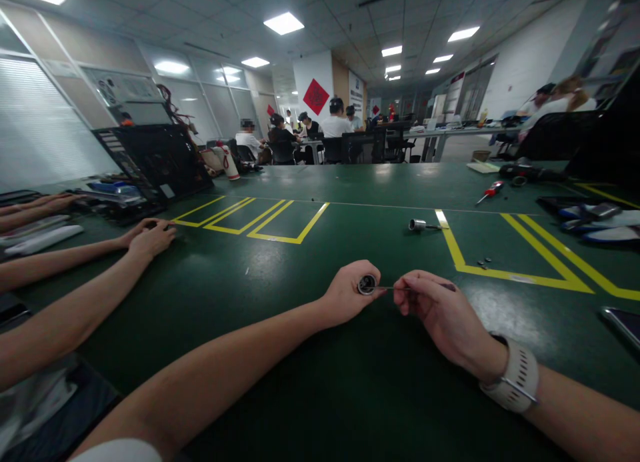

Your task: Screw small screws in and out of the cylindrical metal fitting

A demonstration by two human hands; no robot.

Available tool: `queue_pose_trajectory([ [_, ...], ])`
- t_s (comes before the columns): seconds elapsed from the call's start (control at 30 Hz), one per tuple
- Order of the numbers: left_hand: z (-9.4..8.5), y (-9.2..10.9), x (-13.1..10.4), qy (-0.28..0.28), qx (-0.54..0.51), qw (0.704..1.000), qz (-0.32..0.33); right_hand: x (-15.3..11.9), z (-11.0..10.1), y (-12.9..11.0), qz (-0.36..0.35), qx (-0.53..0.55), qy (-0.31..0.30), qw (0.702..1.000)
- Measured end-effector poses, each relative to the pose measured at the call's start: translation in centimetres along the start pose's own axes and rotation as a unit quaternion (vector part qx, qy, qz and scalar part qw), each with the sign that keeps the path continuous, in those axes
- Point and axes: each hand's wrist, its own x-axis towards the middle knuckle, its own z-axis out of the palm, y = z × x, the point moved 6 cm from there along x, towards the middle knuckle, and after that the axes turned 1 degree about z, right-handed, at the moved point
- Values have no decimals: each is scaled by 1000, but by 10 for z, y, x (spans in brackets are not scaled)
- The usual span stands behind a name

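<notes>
My left hand (350, 291) is closed around a small round metal cup-like part (367, 285), its open end facing me. My right hand (435, 309) pinches a thin rod-like tool (420, 288), whose tip reaches the rim of the part. A pale watch strap sits on my right wrist. Beyond my hands, a metal cylinder with a thin shaft (418, 225) lies on the green table (280, 275). Several small dark pieces (484, 262) rest inside the yellow tape outline to the right.
A red-handled screwdriver (491, 191) and a dark power tool lie at the back right. Tools with blue handles (600, 222) are at the far right, above a phone-like object. At left, other people's hands rest on the table near a black case (155, 162).
</notes>
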Motion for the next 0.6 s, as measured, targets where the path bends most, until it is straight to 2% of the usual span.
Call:
queue_pose_trajectory([
  [0.3,-1,-3,0,21,-22,999,-30,1,-6,-5,-45,15,31,998],
  [0.5,-1,-8,1,33,-46,997,-46,-1,-6,-7,-47,31,51,997],
  [0.6,-1,-10,1,35,-56,996,-54,5,-10,-19,-89,3,70,994],
])
